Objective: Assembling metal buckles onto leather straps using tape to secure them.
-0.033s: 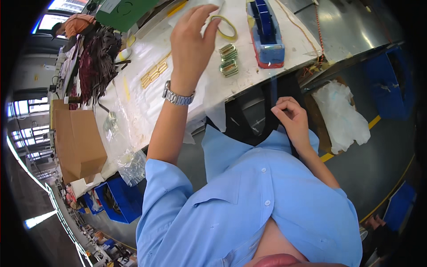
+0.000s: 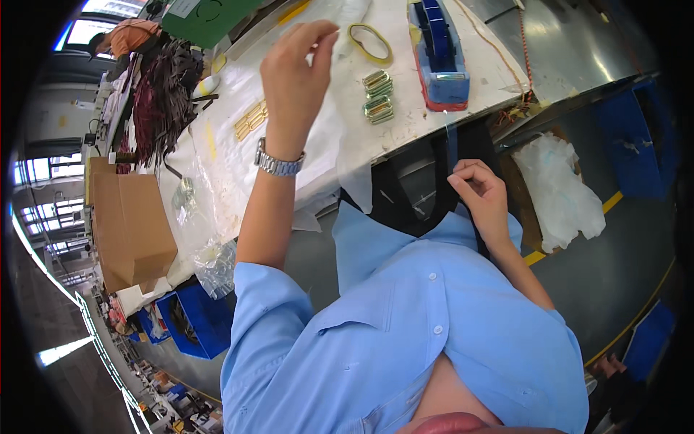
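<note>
My left hand (image 2: 295, 79), with a metal watch (image 2: 279, 159) on the wrist, is raised over the white-covered table. Its thumb and forefinger meet in a pinch, and anything between them is too small to make out. Nearby lie a yellow tape roll (image 2: 369, 43) and two small bundles of metal buckles (image 2: 379, 96). My right hand (image 2: 483, 195) pinches the lower end of a clear tape strip (image 2: 452, 141). That strip hangs down over the table edge from a blue tape dispenser (image 2: 446, 88). Gold-coloured metal buckles (image 2: 251, 121) lie left of my left wrist.
A cardboard box (image 2: 134, 224) stands at the left, beside clear plastic bags (image 2: 217, 267). White plastic (image 2: 560, 188) fills a carton at the right. A blue bin (image 2: 195, 322) is low on the left. Another person (image 2: 130, 37) bends over dark strips (image 2: 163, 101) at the far left.
My left hand has moved left, away from the yellow tape roll, and its thumb and forefinger have come together. The right hand still pinches the tape strip. The whole view has shifted slightly.
</note>
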`<act>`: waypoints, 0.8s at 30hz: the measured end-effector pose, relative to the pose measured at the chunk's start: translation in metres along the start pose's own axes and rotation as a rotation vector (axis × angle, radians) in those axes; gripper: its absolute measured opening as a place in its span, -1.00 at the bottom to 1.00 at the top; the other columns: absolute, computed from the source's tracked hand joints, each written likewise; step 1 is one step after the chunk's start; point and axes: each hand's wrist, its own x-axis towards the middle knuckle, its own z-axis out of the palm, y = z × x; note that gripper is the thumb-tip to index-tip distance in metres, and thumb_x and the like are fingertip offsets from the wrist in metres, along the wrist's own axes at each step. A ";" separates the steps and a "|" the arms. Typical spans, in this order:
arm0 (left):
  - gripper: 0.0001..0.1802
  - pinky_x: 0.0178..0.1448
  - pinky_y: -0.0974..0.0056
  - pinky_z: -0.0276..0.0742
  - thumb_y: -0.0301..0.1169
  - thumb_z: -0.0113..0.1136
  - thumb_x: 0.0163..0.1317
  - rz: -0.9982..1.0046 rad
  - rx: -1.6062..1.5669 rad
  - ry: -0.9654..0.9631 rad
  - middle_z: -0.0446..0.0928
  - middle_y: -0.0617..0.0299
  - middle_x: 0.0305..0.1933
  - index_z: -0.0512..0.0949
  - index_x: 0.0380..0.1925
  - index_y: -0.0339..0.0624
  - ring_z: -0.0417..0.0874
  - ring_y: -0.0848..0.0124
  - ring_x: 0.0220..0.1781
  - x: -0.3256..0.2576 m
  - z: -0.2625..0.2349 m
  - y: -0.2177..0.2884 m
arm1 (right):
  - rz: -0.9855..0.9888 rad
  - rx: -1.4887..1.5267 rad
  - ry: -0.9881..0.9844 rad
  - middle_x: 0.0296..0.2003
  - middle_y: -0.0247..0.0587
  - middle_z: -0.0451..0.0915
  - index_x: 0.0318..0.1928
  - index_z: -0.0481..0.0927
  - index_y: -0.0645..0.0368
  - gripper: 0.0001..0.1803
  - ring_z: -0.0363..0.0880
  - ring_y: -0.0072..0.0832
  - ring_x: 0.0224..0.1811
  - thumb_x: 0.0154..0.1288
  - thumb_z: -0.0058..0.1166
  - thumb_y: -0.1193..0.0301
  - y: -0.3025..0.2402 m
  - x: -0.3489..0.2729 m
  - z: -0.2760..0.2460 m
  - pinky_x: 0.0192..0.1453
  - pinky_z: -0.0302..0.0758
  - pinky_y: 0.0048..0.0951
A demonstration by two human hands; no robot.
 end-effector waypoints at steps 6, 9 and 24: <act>-0.87 -0.11 0.04 0.65 -0.40 0.32 0.43 -0.180 0.447 -0.370 0.76 0.05 -0.26 0.76 -0.24 -0.21 0.75 0.04 -0.21 -0.079 -0.084 -0.093 | 0.155 0.133 -0.109 -0.04 -0.04 0.86 -0.07 0.76 0.34 -0.86 0.82 -0.48 -0.07 0.61 0.25 0.48 -0.028 -0.009 0.007 0.02 0.69 -0.48; -0.93 0.04 0.01 0.65 -0.44 0.36 0.39 -0.067 0.532 -0.506 0.76 0.11 -0.18 0.72 -0.21 -0.18 0.73 0.07 -0.05 -0.097 -0.075 -0.118 | 0.192 0.183 -0.108 -0.08 -0.01 0.86 -0.05 0.76 0.36 -0.85 0.86 -0.42 -0.09 0.61 0.24 0.49 -0.036 -0.011 0.012 0.02 0.76 -0.43; -0.83 0.32 0.27 0.58 -0.50 0.35 0.50 -0.897 -1.052 -0.377 0.76 0.08 0.14 0.74 -0.03 -0.38 0.73 0.40 0.13 -0.094 -0.065 0.035 | 0.201 0.240 -0.138 -0.10 0.02 0.85 0.02 0.70 0.43 -0.85 0.87 -0.40 -0.06 0.61 0.19 0.57 -0.046 -0.015 0.009 0.15 0.81 -0.38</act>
